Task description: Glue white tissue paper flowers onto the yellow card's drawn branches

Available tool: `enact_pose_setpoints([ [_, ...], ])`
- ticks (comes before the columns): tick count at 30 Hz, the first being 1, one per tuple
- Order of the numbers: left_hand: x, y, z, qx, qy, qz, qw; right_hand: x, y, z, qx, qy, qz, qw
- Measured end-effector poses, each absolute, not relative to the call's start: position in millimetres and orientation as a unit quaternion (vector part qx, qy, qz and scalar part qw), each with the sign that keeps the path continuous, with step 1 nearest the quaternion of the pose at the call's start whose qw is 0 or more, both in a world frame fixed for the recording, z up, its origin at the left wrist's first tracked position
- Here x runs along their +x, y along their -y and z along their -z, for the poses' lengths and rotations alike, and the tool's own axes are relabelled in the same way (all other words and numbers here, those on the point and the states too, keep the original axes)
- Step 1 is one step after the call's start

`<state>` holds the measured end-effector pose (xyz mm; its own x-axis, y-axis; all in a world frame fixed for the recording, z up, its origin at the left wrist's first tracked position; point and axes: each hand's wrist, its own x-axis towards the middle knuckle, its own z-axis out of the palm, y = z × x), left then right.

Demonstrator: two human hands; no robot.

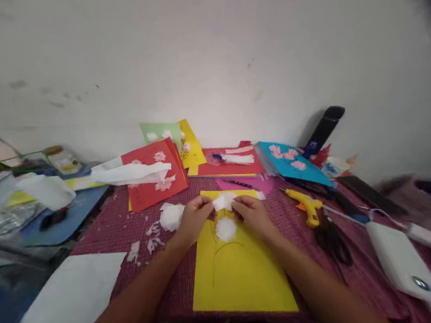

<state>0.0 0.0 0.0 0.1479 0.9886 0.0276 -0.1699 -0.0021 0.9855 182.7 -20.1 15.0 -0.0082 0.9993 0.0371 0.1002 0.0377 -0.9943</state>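
Note:
Between my two hands is a small piece of white tissue paper [224,201], held just above the upper part of a yellow sheet [246,276]. My left hand [196,216] pinches its left edge, and my right hand [254,215] pinches the right edge. Right below it, a round white tissue flower [226,229] rests on the yellow sheet, which also bears dark curved pencil lines. A crumpled wad of white tissue [171,216] lies beside my left hand. Torn tissue scraps [154,237] are scattered further left.
A yellow glue gun [305,205] with a dark cord lies to the right, near a white power bank [407,262]. Decorated red [159,183] and blue cards [294,161] stand at the back. A pen [241,183] lies behind my hands; a white sheet [73,294] sits left.

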Motion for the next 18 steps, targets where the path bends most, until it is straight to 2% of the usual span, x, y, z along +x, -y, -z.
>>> enact_pose_setpoints([
  [4,-2,1,-6,0.412,-0.406,-0.53,0.62,187,17,-12,-0.523,0.516,-0.451,0.507],
  [7,-3,0,-10,0.361,-0.404,-0.542,0.643,192,17,-14,-0.534,0.572,-0.367,0.504],
  [9,-3,0,-12,0.351,-0.403,-0.547,0.644,194,20,-17,-0.515,0.671,-0.26,0.467],
  [11,-3,1,-13,0.349,-0.406,-0.551,0.641,196,25,-20,-0.473,0.772,-0.158,0.393],
  [15,-2,1,-13,0.356,-0.414,-0.549,0.633,197,31,-20,-0.435,0.861,-0.082,0.252],
  [16,-2,1,-12,0.367,-0.416,-0.546,0.628,197,31,-19,-0.435,0.862,-0.081,0.245],
  [18,-1,2,-10,0.404,-0.423,-0.536,0.609,196,29,-16,-0.444,0.845,-0.092,0.283],
])
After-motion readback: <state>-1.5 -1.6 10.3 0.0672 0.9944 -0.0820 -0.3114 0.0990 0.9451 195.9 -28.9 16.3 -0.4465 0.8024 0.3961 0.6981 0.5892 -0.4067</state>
